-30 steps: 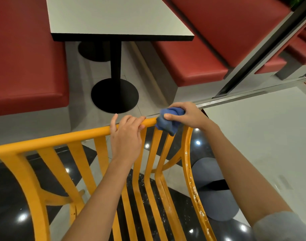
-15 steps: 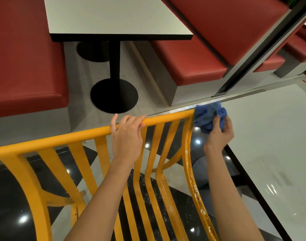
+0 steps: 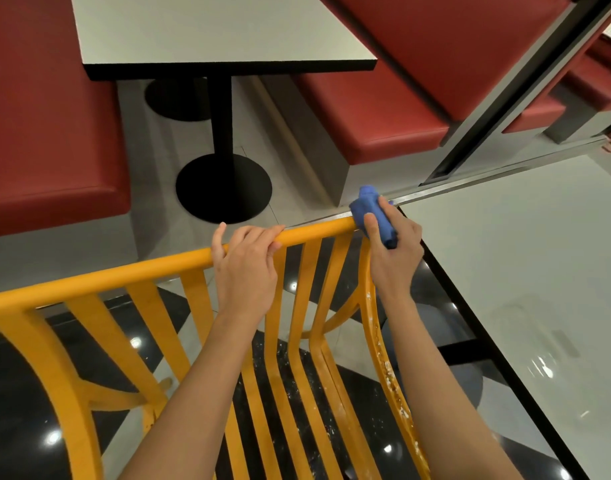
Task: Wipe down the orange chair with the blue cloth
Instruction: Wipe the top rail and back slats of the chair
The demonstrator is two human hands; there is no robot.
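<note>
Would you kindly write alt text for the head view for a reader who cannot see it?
A right hand presses a bunched blue cloth onto the top-rail corner of an orange chair, while the left hand grips the rail. Beyond stand a white table and red benches.

Both forearms are bare from wrist to the frame's lower edge. The left hand and right hand wear no gloves or rings.
</note>
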